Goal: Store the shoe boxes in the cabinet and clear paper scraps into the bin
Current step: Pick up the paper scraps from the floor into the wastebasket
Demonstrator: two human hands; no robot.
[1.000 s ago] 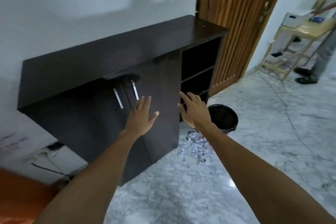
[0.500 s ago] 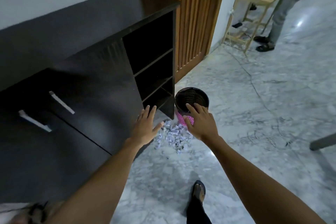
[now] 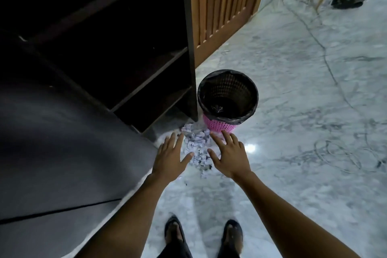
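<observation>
On the floor, between the cabinet (image 3: 100, 52) corner and the bin (image 3: 227, 98), lies the heap of paper scraps (image 3: 198, 145); it touches the pink base of the bin or lies just beside it. Both hands hang over this heap, the left hand (image 3: 170, 156) on its left side and the right hand (image 3: 229, 155) on its right side. Each grip is wide, with fingers spread and palms down, and holds nothing. I judge that the step in hand is to gather the scraps. To do it well, the hands should come down on both sides, press the small pieces together into one compact handful, and lift it with the palms closed under it, because loose pieces will fall easily. The bin is near, so the way is short. The bin stands upright against the cabinet end, lined with a black bag (image 3: 247, 118); inside it looks almost empty, though something dark lies at the bottom and I cannot tell what it is. The open shelves (image 3: 150, 77) of the cabinet show nothing on them, and no shoe boxes are visible. The door panel (image 3: 62, 142) at the left appears shut.
</observation>
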